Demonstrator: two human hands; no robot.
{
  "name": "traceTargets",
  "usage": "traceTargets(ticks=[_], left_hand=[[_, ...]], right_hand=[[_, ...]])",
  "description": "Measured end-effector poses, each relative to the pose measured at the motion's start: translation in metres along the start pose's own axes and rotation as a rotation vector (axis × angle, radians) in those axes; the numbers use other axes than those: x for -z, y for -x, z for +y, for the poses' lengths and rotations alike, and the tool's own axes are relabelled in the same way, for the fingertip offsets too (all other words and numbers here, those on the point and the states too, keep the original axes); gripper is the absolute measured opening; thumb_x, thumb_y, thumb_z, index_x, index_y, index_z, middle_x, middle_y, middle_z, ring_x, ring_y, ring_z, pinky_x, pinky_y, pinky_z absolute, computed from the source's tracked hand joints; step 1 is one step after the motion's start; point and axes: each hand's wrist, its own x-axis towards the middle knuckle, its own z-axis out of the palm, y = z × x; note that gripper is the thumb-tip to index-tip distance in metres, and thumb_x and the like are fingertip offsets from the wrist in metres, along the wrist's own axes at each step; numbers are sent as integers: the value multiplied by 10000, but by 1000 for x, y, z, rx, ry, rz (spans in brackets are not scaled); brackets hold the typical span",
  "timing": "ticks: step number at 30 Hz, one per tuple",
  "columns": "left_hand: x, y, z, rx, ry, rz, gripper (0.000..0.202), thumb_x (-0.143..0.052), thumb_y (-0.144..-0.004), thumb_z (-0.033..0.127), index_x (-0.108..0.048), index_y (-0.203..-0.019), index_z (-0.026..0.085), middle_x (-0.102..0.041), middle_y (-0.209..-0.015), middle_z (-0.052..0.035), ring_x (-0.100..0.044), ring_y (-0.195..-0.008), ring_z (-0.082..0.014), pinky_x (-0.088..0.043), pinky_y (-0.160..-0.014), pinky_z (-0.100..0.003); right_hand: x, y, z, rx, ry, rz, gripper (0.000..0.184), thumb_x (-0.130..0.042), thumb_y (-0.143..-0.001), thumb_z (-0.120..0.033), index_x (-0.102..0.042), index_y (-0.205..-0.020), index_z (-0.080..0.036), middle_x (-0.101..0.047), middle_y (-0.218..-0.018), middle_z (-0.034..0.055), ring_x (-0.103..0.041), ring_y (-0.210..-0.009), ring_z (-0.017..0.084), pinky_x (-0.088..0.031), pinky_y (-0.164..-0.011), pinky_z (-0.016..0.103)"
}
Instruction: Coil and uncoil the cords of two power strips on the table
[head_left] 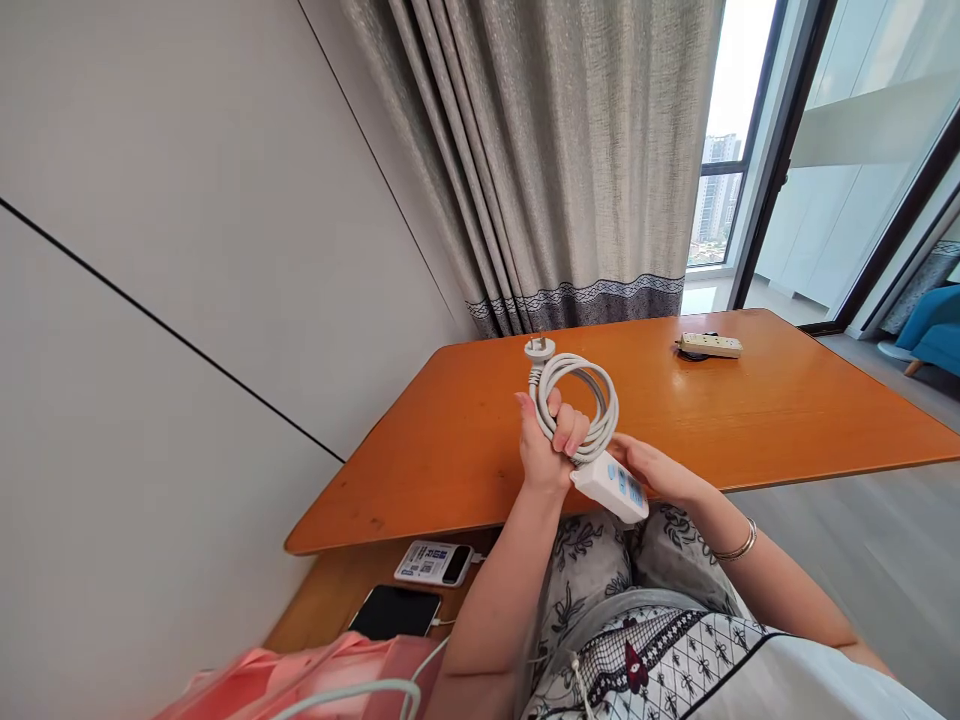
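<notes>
My left hand [551, 445] is closed around the coiled white cord of a power strip, its thumb pointing up along the coil. The cord's loops [606, 395] rise above the fist, and the plug [539, 350] sticks up at their left with its prongs upward. Below the coil hangs the white power strip [615, 487], tilted down to the right, with blue markings on its face. My right hand [654, 468] is at the strip's right side, apparently touching it from behind. Its fingertips are partly hidden by the strip and cord, so its grip is unclear.
An orange-brown wooden table [450, 430] spreads ahead. Another power strip [709, 345], cream-coloured, lies at its far right. On a lower surface at left are a white power bank [433, 563], a dark phone [395, 612] and a pink bag [322, 685]. A curtain [585, 150] hangs behind.
</notes>
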Motion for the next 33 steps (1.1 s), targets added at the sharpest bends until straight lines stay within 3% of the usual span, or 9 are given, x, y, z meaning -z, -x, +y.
traceTargets(ticks=[2,4,10,14,18,21,24,29,33], left_hand=[[3,-4,1,-69,-43,37,597,-484,-879,737,-354,-634,209,-222,-353,98,-246,-304,-69,-232,-377,-195],[8,-8,2,-123,-89,62,597,-515,-851,751,-369,-642,211,-257,-359,94,-283,-316,-74,-250,-379,-195],[28,-17,1,-263,-270,81,575,-650,-768,736,-471,-667,199,-366,-380,71,-380,-370,-84,-322,-417,-194],[32,-18,5,-125,-245,78,549,-580,-854,694,-466,-652,197,-335,-365,70,-356,-361,-82,-304,-406,-181],[30,-17,2,138,-151,69,550,-437,-942,663,-436,-638,204,-272,-355,76,-304,-338,-89,-288,-383,-184],[31,-16,-6,319,-127,41,579,-417,-943,671,-404,-600,205,-264,-366,72,-255,-323,-78,-267,-370,-190],[33,-15,-12,424,-116,-5,599,-469,-912,685,-376,-569,203,-254,-361,67,-238,-320,-71,-235,-364,-189],[36,-18,-6,465,-88,-13,588,-493,-924,627,-393,-539,194,-197,-320,72,-196,-308,-62,-215,-362,-176],[42,-24,-6,509,-90,64,563,-526,-925,571,-431,-524,189,-234,-316,66,-254,-300,-70,-275,-376,-191]], right_hand=[[1,8,3,-59,72,-142,739,-637,-749,-772,-600,-1140,-147,-664,-1007,61,-591,-864,180,-475,-759,299],[-2,16,-3,-72,174,-167,662,-726,-729,-687,-610,-1086,-141,-656,-953,34,-565,-817,166,-458,-720,281],[-11,44,-45,33,795,59,519,-759,-804,-461,-586,-1203,-177,-675,-1043,70,-622,-881,216,-473,-740,308],[-2,58,-64,260,982,231,460,-664,-902,-367,-559,-1329,-234,-661,-1050,81,-622,-926,222,-498,-786,336],[10,48,-72,480,699,467,497,-726,-849,-428,-565,-1284,-251,-658,-1146,94,-625,-982,220,-516,-860,360],[16,25,-71,496,408,558,639,-769,-781,-488,-525,-1322,-251,-636,-1195,98,-618,-1015,225,-515,-906,384],[19,4,-66,385,171,489,645,-717,-801,-526,-530,-1351,-246,-624,-1207,86,-601,-1052,221,-512,-924,372],[24,-6,-54,140,-129,303,689,-686,-815,-527,-492,-1429,-283,-632,-1227,59,-617,-1056,204,-538,-896,351],[27,-5,-50,69,-239,217,598,-781,-747,-464,-616,-1276,-239,-701,-1103,59,-663,-969,196,-558,-854,340]])
